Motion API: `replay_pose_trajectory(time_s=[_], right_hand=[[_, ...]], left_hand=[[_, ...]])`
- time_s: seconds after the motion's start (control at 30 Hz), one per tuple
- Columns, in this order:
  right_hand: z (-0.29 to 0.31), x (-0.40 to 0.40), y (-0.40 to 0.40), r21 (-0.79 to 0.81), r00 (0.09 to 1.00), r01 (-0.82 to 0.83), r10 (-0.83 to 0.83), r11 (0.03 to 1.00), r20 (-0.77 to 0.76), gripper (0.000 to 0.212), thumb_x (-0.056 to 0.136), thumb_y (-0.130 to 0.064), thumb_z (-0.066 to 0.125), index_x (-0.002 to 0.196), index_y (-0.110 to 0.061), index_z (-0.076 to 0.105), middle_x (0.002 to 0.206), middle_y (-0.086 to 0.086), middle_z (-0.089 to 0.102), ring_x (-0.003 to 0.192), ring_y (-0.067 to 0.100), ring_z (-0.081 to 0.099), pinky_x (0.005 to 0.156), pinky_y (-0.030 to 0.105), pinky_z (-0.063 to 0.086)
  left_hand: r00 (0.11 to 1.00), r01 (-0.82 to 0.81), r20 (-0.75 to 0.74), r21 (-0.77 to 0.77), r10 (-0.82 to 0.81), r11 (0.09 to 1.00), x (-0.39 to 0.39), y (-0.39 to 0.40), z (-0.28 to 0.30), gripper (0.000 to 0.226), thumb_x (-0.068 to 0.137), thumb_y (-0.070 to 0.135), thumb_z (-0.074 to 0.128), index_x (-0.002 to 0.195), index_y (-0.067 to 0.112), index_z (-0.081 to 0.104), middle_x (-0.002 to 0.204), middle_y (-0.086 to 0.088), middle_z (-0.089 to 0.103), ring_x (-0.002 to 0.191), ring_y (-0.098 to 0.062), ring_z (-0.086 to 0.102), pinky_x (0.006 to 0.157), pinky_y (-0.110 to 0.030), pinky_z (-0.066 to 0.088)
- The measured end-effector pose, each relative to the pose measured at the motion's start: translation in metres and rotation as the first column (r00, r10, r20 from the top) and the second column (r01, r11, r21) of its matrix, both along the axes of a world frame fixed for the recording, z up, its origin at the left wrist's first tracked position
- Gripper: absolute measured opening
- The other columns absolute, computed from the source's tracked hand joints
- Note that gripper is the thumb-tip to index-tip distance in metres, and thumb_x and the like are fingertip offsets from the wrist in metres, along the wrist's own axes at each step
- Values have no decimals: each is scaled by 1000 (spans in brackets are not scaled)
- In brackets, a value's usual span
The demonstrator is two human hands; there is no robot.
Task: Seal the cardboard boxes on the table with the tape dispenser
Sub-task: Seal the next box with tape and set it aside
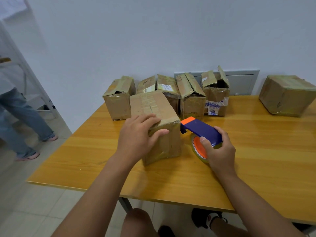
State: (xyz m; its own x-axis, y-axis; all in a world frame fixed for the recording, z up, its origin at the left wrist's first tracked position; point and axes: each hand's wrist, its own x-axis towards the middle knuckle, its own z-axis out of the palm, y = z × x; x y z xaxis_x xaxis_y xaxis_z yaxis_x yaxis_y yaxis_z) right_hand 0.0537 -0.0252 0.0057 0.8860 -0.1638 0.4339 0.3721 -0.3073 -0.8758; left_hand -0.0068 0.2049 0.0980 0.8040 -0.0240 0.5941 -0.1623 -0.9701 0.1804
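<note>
A taped cardboard box (153, 106) stands near the middle of the wooden table (256, 151). My left hand (136, 135) rests over its near top corner, fingers on the lid and thumb against the front face. My right hand (219, 151) grips a blue and orange tape dispenser (200, 128) with a clear tape roll; its orange nose sits just right of the box's top edge. Behind stand several more boxes (191, 96); one box (216, 93) has its flaps open.
A separate box (287, 94) sits at the far right by the wall. A person in jeans (22, 117) stands on the tiled floor to the left of the table. My knee and shoes show under the near table edge.
</note>
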Motion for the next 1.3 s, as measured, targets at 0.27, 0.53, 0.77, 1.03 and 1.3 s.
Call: replay_pose_trajectory(time_s=[0.27,0.53,0.77,1.03,1.3], right_hand=[[1,-1,0,1,1000,-1,1,1000,0,56,88,-25,72,138,-15,48,117,-9,50,96,-9,50,71,4,38],[1,-2,0,14,1000,-1,1,1000,-9,55,87,-24,72,137,-15,49,115,-10,50,96,-15,50,73,5,39],[2,-3,0,5,1000,-8,8,1000,3,55,88,-23,72,137,-14,49,115,-9,50,94,-14,50,73,7,38],[3,-3,0,1,1000,2,-2,1000,-3,55,88,-24,72,137,-14,49,116,-8,50,92,-4,51,73,8,38],[5,-5,1,12,1000,9,-9,1000,-12,56,88,-22,71,138,-13,48,118,-8,49,103,8,47,72,5,36]], left_hand=[[999,-42,-26,-113,39,993,-5,0,4,34,91,51,59,120,34,65,116,13,68,107,-13,58,84,-34,35],[1000,-10,16,-111,12,994,-7,-2,-4,39,94,51,46,118,31,69,127,16,63,116,-10,55,86,-32,34],[999,-31,27,-48,32,998,-11,-7,-7,32,94,44,48,118,28,62,117,8,69,108,-13,60,81,-31,37],[994,-37,101,-113,48,993,-11,-19,-15,15,93,31,62,104,25,70,123,9,67,122,-14,58,83,-29,35],[968,163,-175,-103,-179,981,-23,5,3,51,94,53,42,141,36,49,151,18,40,140,-5,31,108,-36,24]])
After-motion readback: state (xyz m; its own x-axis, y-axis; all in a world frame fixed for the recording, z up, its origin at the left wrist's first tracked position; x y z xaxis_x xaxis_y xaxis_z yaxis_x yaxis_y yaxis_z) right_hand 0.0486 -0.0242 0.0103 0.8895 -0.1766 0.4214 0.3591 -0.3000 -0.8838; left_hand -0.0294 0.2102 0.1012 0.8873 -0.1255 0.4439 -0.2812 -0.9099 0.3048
